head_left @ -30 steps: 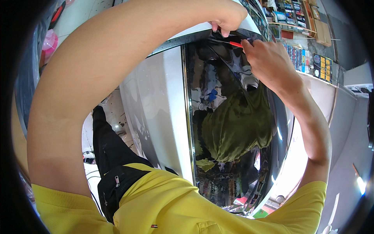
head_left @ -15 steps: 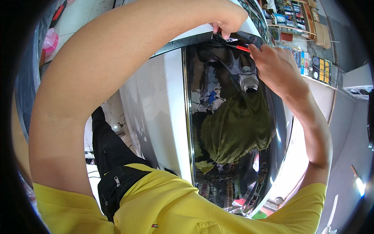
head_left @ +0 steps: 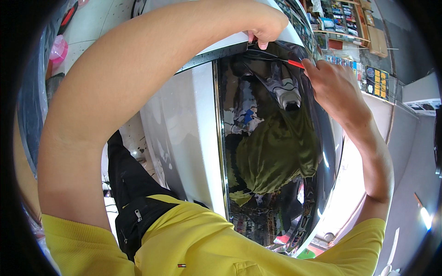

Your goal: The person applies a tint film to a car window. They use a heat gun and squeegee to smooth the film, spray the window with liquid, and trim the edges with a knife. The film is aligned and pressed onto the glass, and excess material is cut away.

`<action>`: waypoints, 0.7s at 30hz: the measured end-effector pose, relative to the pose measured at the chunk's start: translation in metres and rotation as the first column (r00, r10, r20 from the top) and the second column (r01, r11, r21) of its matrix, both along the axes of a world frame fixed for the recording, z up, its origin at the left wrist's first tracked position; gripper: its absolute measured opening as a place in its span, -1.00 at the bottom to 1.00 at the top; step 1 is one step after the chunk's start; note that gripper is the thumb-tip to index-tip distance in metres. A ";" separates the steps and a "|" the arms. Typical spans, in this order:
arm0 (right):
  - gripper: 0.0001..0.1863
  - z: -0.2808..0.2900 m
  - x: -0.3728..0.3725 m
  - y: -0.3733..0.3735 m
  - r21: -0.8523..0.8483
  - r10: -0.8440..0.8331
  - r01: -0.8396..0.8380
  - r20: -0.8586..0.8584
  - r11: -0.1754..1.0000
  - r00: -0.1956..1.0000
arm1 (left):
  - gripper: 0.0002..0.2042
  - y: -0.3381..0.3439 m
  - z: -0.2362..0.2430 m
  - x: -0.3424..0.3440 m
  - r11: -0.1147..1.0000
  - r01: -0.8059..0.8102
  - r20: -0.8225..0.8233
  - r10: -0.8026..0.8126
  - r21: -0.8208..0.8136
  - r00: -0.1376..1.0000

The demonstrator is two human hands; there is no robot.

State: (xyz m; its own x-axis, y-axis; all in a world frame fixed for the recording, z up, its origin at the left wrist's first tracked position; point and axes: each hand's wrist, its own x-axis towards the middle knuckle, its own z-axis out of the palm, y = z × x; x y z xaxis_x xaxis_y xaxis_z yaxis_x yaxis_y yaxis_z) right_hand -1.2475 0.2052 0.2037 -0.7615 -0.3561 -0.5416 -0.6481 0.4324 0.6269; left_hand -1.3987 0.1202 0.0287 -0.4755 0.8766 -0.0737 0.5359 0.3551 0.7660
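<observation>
A car's dark side window (head_left: 258,161) lies before me, glossy and full of reflections, with loose, rippled dark film (head_left: 313,87) along its far right part. At the window's far corner is my left hand (head_left: 269,27), its fingers closed and bent down at the edge; what they pinch is hidden under them. My right hand (head_left: 334,85) grips a slim red-handled tool (head_left: 295,64) close to the glass on the right. The tool points left, toward my left fingers, and its thin dark end is hard to make out against the window.
White car bodywork (head_left: 184,133) runs along the window's left side, with a dark trim strip (head_left: 212,56) at the far end. Shelves of packaged goods (head_left: 340,18) and a cardboard box (head_left: 378,40) stand at the far right. A pink container (head_left: 58,49) is on the far left.
My right hand has drawn the red-handled tool to the right and slightly nearer, widening the gap to my left hand. The left hand stays at the corner; the whole view has shifted slightly.
</observation>
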 end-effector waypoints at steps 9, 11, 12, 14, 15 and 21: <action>-0.68 0.024 0.003 -0.001 0.042 -0.063 0.063 -0.006 0.997 0.998 | -0.80 -0.031 0.008 0.016 0.982 -0.074 0.058 0.064 0.172 0.996; -0.58 0.032 0.005 0.000 0.038 -0.077 0.077 -0.008 0.996 0.997 | -0.83 -0.041 0.011 0.018 0.978 -0.083 0.056 0.073 0.190 0.996; -0.57 0.035 0.006 0.000 0.030 -0.075 0.076 -0.009 0.997 0.997 | -0.83 -0.045 0.013 0.017 0.979 -0.058 0.048 0.049 0.197 0.998; -0.59 0.042 0.007 0.002 0.004 -0.051 0.051 -0.029 0.999 0.998 | -0.82 -0.052 0.016 0.015 0.973 -0.046 0.046 0.037 0.225 0.998; -0.60 0.046 0.007 0.004 0.000 -0.047 0.047 -0.041 0.999 0.998 | -0.81 -0.056 0.017 0.012 0.968 -0.027 0.078 0.007 0.249 0.997; -0.70 0.067 0.000 0.015 -0.091 0.173 -0.182 -0.095 0.979 0.980 | -0.78 -0.065 0.022 0.000 0.969 0.067 0.165 -0.108 0.240 0.980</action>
State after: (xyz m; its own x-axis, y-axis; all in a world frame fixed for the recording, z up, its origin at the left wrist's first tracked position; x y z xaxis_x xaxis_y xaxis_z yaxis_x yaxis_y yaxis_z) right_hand -1.2472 0.2201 0.2707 -0.7237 -0.5382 -0.4320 -0.6653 0.3777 0.6439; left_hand -1.3987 0.0548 0.0509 -0.3938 0.9171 0.0613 0.4071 0.1142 0.9062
